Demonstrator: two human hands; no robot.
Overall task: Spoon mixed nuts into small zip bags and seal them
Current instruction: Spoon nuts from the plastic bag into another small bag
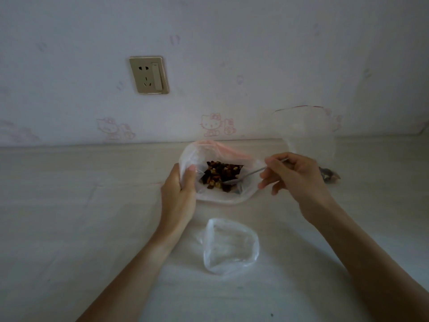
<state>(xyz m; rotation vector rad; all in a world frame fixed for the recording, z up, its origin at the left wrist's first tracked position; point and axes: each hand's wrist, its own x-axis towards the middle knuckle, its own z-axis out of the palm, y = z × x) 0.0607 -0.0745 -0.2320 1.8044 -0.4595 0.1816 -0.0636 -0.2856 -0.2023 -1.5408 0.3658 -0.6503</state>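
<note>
A large clear bag (246,194) with a pink zip edge stands open on the pale table, and dark and tan mixed nuts (220,176) lie inside it. My left hand (180,191) grips the bag's left rim, thumb inside the opening. My right hand (294,174) pinches the handle of a metal spoon (247,174) whose bowl dips into the nuts. Nearer to me, a small clear zip bag (229,247) stands open and looks empty.
Another clear bag (306,133) with a red zip line leans against the wall at the back right. A small dark packet (328,175) lies just behind my right hand. A wall socket (148,75) sits on the patterned wallpaper.
</note>
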